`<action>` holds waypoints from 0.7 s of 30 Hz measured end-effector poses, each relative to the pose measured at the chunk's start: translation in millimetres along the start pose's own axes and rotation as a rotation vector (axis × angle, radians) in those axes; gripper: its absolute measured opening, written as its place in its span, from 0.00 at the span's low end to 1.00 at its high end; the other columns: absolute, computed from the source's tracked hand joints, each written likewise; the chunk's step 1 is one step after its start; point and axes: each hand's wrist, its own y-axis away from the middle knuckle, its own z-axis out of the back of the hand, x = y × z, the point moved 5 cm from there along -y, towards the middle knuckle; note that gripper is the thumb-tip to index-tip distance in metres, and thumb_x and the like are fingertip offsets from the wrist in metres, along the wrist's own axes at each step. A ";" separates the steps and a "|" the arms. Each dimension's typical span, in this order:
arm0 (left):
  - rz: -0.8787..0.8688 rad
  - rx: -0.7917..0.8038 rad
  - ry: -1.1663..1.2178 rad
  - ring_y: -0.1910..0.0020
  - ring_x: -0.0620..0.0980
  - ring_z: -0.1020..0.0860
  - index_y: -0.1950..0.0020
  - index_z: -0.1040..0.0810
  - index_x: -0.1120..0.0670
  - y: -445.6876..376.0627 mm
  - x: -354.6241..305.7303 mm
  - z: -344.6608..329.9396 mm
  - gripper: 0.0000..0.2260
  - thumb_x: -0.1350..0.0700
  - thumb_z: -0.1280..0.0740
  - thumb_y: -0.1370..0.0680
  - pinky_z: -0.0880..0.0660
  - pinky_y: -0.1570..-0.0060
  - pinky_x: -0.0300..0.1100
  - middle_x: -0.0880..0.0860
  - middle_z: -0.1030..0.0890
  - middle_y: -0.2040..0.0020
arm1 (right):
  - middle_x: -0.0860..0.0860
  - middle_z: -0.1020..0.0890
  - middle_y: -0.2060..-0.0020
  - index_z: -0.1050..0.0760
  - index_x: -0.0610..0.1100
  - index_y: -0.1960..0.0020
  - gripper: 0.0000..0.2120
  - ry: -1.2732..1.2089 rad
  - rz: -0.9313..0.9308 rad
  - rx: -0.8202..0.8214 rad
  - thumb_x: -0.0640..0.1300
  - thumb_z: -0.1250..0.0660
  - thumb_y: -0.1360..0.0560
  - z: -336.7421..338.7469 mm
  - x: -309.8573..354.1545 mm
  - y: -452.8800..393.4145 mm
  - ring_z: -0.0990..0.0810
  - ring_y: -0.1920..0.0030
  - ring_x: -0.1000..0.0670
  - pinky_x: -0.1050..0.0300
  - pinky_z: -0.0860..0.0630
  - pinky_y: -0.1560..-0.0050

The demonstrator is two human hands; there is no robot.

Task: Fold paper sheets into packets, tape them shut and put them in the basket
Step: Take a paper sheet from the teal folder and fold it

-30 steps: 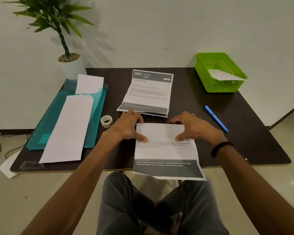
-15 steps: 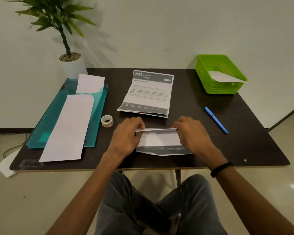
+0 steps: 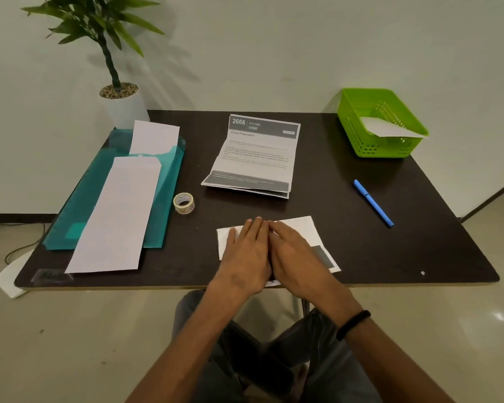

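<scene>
Pressing flat with your left hand (image 3: 246,251) and right hand (image 3: 296,254), fingers straight, the folded white sheet (image 3: 298,225) shows a grey band beside your right wrist.

Single head-worn view, forward and down, close over table (image 3: 361,257)

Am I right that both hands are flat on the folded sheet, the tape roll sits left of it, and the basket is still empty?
Not quite: the basket is not empty; the head view shows a white folded paper in it. The rest holds: left hand and right hand lie flat on the folded sheet, tape roll to its left.
</scene>
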 end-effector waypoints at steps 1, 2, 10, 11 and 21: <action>0.019 -0.009 0.044 0.16 0.52 0.59 0.16 0.56 0.55 -1.1 -1.1 -6.3 0.35 0.49 0.40 0.16 0.57 0.18 0.56 0.52 0.56 0.15 | 0.44 0.27 0.25 0.30 0.41 0.24 0.25 -0.007 -0.012 -0.016 0.43 0.33 0.19 -4.6 -3.4 -1.3 0.31 0.24 0.46 0.46 0.37 0.21; 0.026 -0.040 0.051 0.17 0.52 0.60 0.16 0.58 0.54 -1.5 -0.7 -12.6 0.32 0.45 0.47 0.15 0.57 0.18 0.55 0.52 0.58 0.15 | 0.44 0.29 0.24 0.32 0.42 0.22 0.26 -0.011 -0.032 -0.025 0.43 0.33 0.19 -7.3 -6.9 -1.1 0.32 0.23 0.46 0.46 0.38 0.20; 0.140 -0.205 0.000 0.16 0.52 0.58 0.15 0.56 0.50 7.5 26.9 -25.2 0.41 0.31 0.72 0.24 0.64 0.22 0.56 0.50 0.56 0.15 | 0.50 0.46 0.17 0.47 0.46 0.16 0.27 0.042 -0.335 -0.084 0.54 0.51 0.13 18.6 -51.7 18.5 0.50 0.17 0.50 0.53 0.56 0.19; 0.147 -0.202 -0.002 0.16 0.52 0.58 0.15 0.56 0.50 7.1 31.5 -23.5 0.42 0.30 0.72 0.24 0.64 0.22 0.56 0.50 0.56 0.15 | 0.50 0.46 0.16 0.47 0.46 0.16 0.27 0.034 -0.346 -0.078 0.54 0.51 0.13 20.1 -55.3 19.8 0.50 0.17 0.50 0.53 0.57 0.19; 0.054 -0.141 0.129 0.25 0.49 0.37 0.25 0.33 0.45 3.3 72.5 13.5 0.36 0.27 0.35 0.27 0.40 0.23 0.52 0.47 0.34 0.25 | 0.54 0.43 0.18 0.36 0.54 0.21 0.31 -0.204 -0.332 0.151 0.50 0.29 0.20 44.0 -71.5 13.6 0.45 0.18 0.48 0.45 0.42 0.20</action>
